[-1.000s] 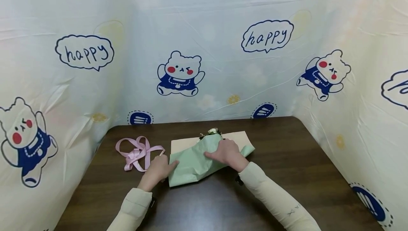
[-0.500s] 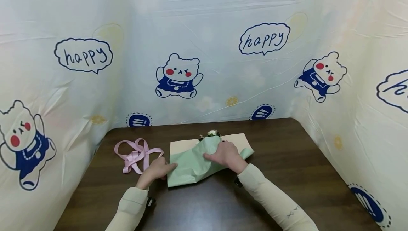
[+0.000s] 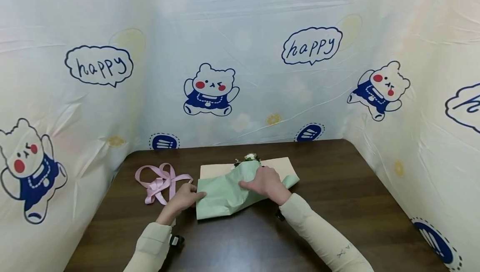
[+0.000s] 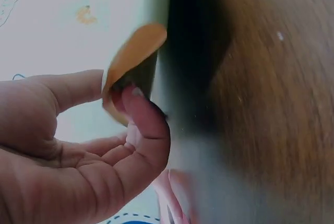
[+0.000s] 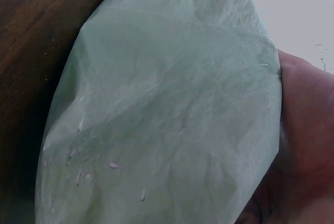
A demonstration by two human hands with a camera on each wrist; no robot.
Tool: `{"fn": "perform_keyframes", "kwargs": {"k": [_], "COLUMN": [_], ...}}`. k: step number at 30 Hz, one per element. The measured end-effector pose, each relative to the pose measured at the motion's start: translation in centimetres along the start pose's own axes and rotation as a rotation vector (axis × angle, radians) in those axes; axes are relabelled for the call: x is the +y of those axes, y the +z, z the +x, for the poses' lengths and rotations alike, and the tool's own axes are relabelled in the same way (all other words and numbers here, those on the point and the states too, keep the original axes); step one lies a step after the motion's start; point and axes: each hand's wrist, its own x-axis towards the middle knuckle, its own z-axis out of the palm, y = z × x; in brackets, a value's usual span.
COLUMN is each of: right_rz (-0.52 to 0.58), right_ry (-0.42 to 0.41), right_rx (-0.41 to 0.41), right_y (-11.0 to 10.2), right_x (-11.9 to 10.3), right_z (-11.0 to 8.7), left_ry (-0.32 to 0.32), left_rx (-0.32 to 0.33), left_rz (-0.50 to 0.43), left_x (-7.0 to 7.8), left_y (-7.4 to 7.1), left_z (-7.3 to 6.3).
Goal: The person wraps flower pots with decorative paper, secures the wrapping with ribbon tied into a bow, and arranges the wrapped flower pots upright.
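Note:
Green wrapping paper (image 3: 221, 199) lies folded over a cream sheet (image 3: 279, 165) near the middle of the table in the head view. White flowers (image 3: 250, 156) with dark leaves peek out at its far edge. My left hand (image 3: 182, 199) pinches the paper's left end between thumb and fingers. The left wrist view shows a curled tan inner side (image 4: 138, 49) of the paper there, with a fingertip inside the curl. My right hand (image 3: 267, 182) grips the bundle from the right, thumb lying over the green paper; its other fingers are mostly hidden.
A loose pink ribbon (image 3: 159, 185) lies in loops just left of the paper, close to my left hand. The brown wooden table (image 3: 337, 197) meets a printed curtain (image 3: 258, 55) at the back and both sides.
My left hand shifts slightly left with the paper's end, and its wrist turns a little. The right hand keeps its place on the bundle. The head view tilts slightly up.

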Motion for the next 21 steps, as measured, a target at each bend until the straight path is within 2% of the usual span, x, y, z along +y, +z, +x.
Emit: {"fn": "perform_keyframes", "kwargs": {"k": [4,10,14,18,21], "right_rz": [-0.002,0.007,0.000,0.000,0.001], "right_ry": [0.002,-0.007,0.004,0.012,0.010], "right_rx": [-0.013,-0.021,-0.019,-0.014,-0.020], "right_y": [0.11,-0.02,-0.14,-0.15,-0.21], "right_x": [-0.08,-0.36,-0.33,-0.14,-0.09], "right_z": [-0.11,-0.28,-0.19,0.04,0.08], "left_ry": [0.020,-0.032,-0.036,0.001,0.026], "left_rx": [-0.035,-0.112,-0.136,-0.196,-0.250], "left_rz": [-0.096,-0.217,-0.237,-0.238,-0.276], "left_x": [-0.22,-0.22,-0.21,-0.51,-0.92], "left_y": [0.07,0.73,0.87,0.53,0.21], "left_z": [-0.14,-0.77,-0.96,-1.00,-1.00]}}
